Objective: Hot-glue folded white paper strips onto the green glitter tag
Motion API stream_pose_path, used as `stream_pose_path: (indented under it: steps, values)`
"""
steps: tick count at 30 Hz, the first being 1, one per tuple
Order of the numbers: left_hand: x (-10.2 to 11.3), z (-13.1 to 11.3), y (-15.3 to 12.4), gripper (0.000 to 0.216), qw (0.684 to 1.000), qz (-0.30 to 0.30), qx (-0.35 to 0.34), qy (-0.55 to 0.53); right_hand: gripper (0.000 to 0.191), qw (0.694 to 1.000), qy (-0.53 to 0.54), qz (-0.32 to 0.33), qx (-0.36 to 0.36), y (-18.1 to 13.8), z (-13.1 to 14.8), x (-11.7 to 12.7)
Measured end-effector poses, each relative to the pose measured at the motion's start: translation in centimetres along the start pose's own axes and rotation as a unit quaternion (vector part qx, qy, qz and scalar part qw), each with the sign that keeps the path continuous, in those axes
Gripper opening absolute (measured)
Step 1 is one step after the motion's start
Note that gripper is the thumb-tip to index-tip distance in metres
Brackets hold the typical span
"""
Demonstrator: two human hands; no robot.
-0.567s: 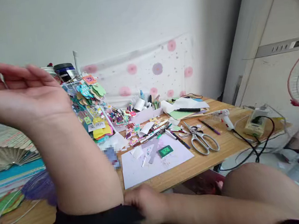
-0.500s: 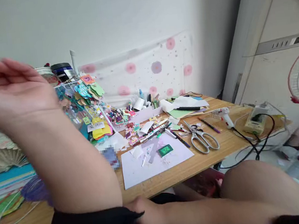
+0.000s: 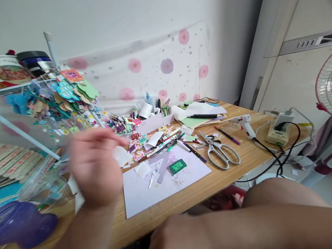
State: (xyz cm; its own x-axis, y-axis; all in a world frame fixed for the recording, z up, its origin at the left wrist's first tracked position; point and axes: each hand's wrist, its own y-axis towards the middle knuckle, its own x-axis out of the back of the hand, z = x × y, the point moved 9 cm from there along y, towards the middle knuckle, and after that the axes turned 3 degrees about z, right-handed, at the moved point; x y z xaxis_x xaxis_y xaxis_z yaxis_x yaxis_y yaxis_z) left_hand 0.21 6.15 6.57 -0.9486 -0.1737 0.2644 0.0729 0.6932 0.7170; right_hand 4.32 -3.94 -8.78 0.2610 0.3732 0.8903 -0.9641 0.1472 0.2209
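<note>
Although our left hand point(image 3: 96, 168) and right hand point(image 3: 171, 240) are apart, we cannot tell whether either grips anything. One green block point(image 3: 177, 166) lies on one white sheet point(image 3: 150, 200), near one pair of scissors point(image 3: 214, 144).

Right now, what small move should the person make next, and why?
Perhaps lower the left hand to steady the white sheet at its left edge. In this view the hand appears beside that edge, and though blurred, nothing shows in it; the right hand appears lower, by the front edge of the table.
</note>
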Motion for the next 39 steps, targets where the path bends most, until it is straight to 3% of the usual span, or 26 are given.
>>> stream_pose_path:
  steps: [2,4,5,7,11,18,24,32,39]
  values:
    - [-3.9,3.1,-2.8,0.014,0.989,0.134,0.008,0.068,0.014,0.996,-0.032,-0.028,-0.085,-4.9,-3.5,3.6]
    - [-7.7,6.6,-5.8,0.018,0.944,0.281,0.020,0.174,0.018,0.970,-0.035,-0.096,-0.222,-10.0,-8.2,7.3]
    - [-8.7,8.2,-6.8,0.023,0.924,0.315,0.026,0.215,0.020,0.947,-0.046,-0.120,-0.295,-12.3,-10.5,8.6]
    - [-10.2,10.6,-8.0,0.034,0.890,0.361,0.037,0.276,0.027,0.919,-0.072,-0.117,-0.371,-15.1,-13.5,9.7]
    - [-12.8,12.4,-8.7,0.052,0.848,0.420,0.034,0.321,0.051,0.930,-0.080,-0.045,-0.356,-14.3,-15.9,8.6]
    - [-13.8,13.5,-8.8,0.051,0.844,0.410,-0.025,0.344,0.048,0.936,-0.084,-0.015,-0.342,-12.6,-18.0,7.6]
    - [-13.3,14.3,-8.7,0.045,0.860,0.410,-0.033,0.302,0.043,0.939,-0.067,-0.040,-0.336,-13.2,-18.4,7.3]
    - [-11.6,13.3,-7.5,0.046,0.903,0.345,-0.043,0.252,0.054,0.945,-0.038,-0.091,-0.313,-13.5,-18.1,7.9]
    - [-11.1,13.3,-7.4,0.053,0.920,0.325,-0.019,0.219,0.041,0.937,-0.019,-0.127,-0.325,-13.6,-18.0,8.2]
